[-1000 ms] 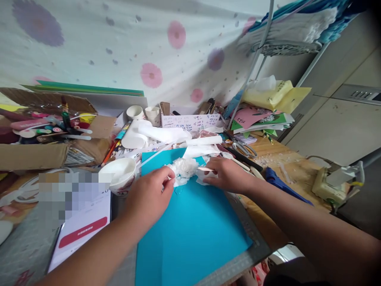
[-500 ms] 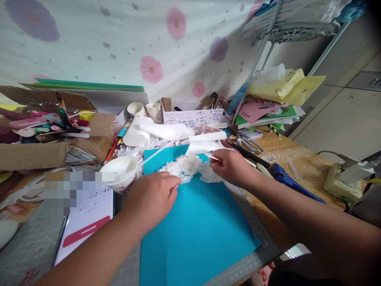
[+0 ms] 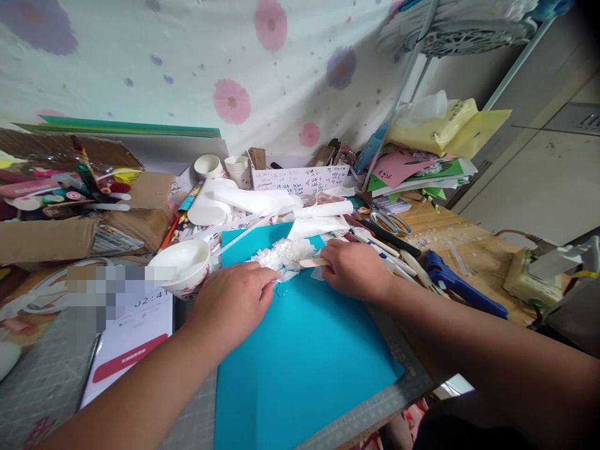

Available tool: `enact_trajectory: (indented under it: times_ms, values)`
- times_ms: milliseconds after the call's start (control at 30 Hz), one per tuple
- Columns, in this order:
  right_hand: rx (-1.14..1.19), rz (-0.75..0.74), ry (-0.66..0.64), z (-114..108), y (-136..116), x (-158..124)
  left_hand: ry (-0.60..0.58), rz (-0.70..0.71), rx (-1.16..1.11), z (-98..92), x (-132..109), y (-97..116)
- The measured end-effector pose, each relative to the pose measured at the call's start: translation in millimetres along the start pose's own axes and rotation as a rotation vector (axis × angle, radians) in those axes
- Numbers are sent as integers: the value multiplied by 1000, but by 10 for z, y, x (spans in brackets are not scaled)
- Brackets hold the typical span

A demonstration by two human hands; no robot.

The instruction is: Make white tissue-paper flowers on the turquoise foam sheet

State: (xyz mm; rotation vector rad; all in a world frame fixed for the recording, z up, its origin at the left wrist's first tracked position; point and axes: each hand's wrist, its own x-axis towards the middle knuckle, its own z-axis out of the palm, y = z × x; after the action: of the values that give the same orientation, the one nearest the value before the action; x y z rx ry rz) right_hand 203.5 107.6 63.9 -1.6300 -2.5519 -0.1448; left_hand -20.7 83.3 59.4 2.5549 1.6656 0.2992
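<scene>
Left hand (image 3: pixel 237 297): at the edge, about seven o'clock, of the ruffled white papery cluster (image 3: pixel 281 253); from here I can't tell whether it pinches anything
Right hand (image 3: pixel 354 269): gripping a flat pale wooden stick (image 3: pixel 310 263), tip near the cluster's three o'clock
Cluster: twelve o'clock on the bright blue rectangular sheet (image 3: pixel 309 362)

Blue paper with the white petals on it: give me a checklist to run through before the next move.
1. Stick held in the right hand: ok.
2. Left hand gripping the white petals: cannot tell; it reaches their edge.
3. Blue paper lying under the petals: ok.
4. Paper free of wet-looking spots: not ok; a glossy patch shows on the person's side of the petals.
5. Anything wet on the stick's end: cannot tell.
6. Bowl upright: ok.
</scene>
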Motion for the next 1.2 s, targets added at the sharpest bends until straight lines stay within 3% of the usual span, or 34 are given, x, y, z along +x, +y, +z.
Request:
enact_trajectory:
  times_ms: [367, 567, 700, 833, 900, 1000, 1067, 1200]
  values:
    - [230, 73, 64, -47, 125, 26, 50, -43, -67, 26, -6, -15]
    - [447, 110, 63, -263, 112, -23, 93, -37, -121, 32, -14, -13]
    - [789, 62, 53, -439, 74, -77, 136, -28, -183, 12, -20, 0]
    - [1207, -56, -106, -497, 13, -115, 209, -32, -376, -47, -60, 50]
    - [1272, -117, -199, -482, -19, -124, 181, -37, -624, -78, -83, 83]
    - [1253, -176, -277, -441, -64, -125, 24, -14, -924, -107, -98, 135]
    - [1225, -167, -298, -418, -94, -117, -44, -14, -939, -116, -92, 164]
    - [1118, -153, -320, -381, -108, -87, -95, -68, -751, -117, -64, 153]
